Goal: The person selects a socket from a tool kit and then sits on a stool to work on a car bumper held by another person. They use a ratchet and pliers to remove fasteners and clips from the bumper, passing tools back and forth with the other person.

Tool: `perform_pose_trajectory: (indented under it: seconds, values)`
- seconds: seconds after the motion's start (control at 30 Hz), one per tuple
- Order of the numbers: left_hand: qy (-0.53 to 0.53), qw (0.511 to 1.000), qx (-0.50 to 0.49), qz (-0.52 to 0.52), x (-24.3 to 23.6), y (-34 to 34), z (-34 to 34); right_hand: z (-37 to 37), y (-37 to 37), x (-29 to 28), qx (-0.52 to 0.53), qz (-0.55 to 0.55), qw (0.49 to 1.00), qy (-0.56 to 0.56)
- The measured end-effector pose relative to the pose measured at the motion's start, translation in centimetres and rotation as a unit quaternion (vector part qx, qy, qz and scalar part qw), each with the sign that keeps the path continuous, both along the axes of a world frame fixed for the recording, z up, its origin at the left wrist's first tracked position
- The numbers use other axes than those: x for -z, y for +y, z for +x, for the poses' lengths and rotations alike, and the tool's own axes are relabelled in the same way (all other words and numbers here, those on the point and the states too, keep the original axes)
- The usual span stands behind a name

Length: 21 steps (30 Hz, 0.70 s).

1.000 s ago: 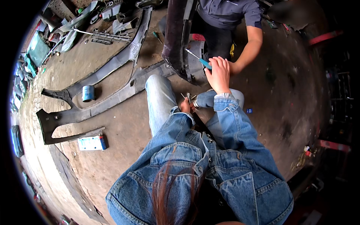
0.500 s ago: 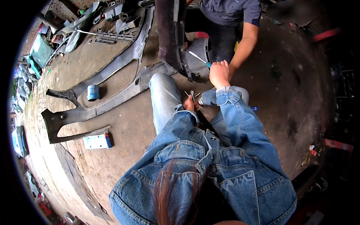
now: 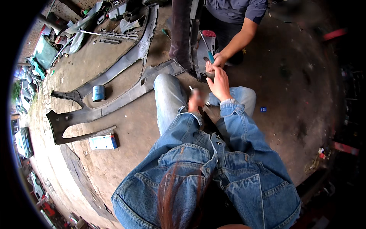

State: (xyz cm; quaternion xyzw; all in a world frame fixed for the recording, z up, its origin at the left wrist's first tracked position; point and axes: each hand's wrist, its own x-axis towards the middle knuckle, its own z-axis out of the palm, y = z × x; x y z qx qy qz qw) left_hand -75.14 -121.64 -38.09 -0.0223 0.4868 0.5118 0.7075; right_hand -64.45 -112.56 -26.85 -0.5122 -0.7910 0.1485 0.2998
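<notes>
My right hand [image 3: 220, 84] is open, its fingers stretched toward a co-worker's hand [image 3: 218, 61]; whether they touch I cannot tell. That co-worker's hand holds a screwdriver [image 3: 210, 56] with a teal handle, its shaft pointing up and away. Between my knees, my left hand [image 3: 195, 101] is closed and smeared by motion. A short pale stick [image 3: 191, 88] pokes out of it; the rest of what it holds cannot be made out. Just beyond my hands a dark bumper-like car panel [image 3: 182, 42] stands upright in front of the kneeling co-worker.
Grey bumper covers [image 3: 102, 113] lie on the floor to the left, with a blue can [image 3: 98, 94] between them. Nearer lies a white and blue box [image 3: 102, 142]. A small blue item [image 3: 263, 109] is on the floor at right. Car parts pile up far left.
The screwdriver has passed from my right hand to the co-worker's hand. My right hand has lowered slightly and its fingers have opened. My left hand has moved slightly and blurred.
</notes>
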Motion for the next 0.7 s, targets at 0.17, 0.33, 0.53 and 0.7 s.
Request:
perform_pose_trajectory:
  seconds: [0.17,0.33,0.53,0.7]
  values:
    - [-0.023,0.981,-0.077,0.179,-3.8,3.3,-5.3,0.3,-2.0,2.1,0.024,-0.023,0.995,0.091]
    - [0.121,0.95,-0.152,0.246,-10.3,7.6,-9.2,1.2,-3.4,4.5,0.011,-0.138,0.972,0.188]
    - [0.281,0.926,-0.184,0.175,-11.3,14.6,-13.6,2.5,-6.4,7.5,0.018,-0.286,0.936,0.203]
    - [0.319,0.93,-0.09,0.159,-6.1,15.1,-12.7,3.9,-10.4,11.3,-0.047,-0.295,0.933,0.203]
